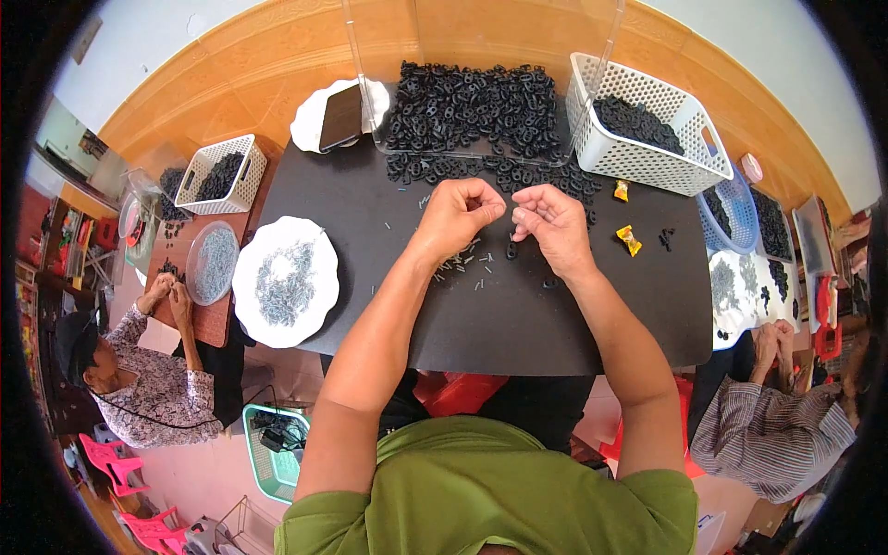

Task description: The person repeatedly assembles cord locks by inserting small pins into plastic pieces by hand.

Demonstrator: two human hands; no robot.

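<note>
My left hand (455, 220) and my right hand (555, 227) are raised close together over the dark table, their fingertips almost meeting. Each hand is pinched, and whatever sits between its fingers is too small to make out. Just below the right fingertips is a small black oval part with holes (511, 251). Loose thin metal pins (455, 266) lie under and beside the left hand. Beyond the hands, a clear bin holds a heap of black parts (472, 109), with more spilled along its front. A black piece (551, 283) rests near my right wrist.
A white scalloped plate of pins (314, 287) stands left; a phone (341, 117) lies on another plate behind it. A white perforated basket (684, 166) of black parts stands back right, near two yellow wrapped candies (629, 241). People work at tables on both sides.
</note>
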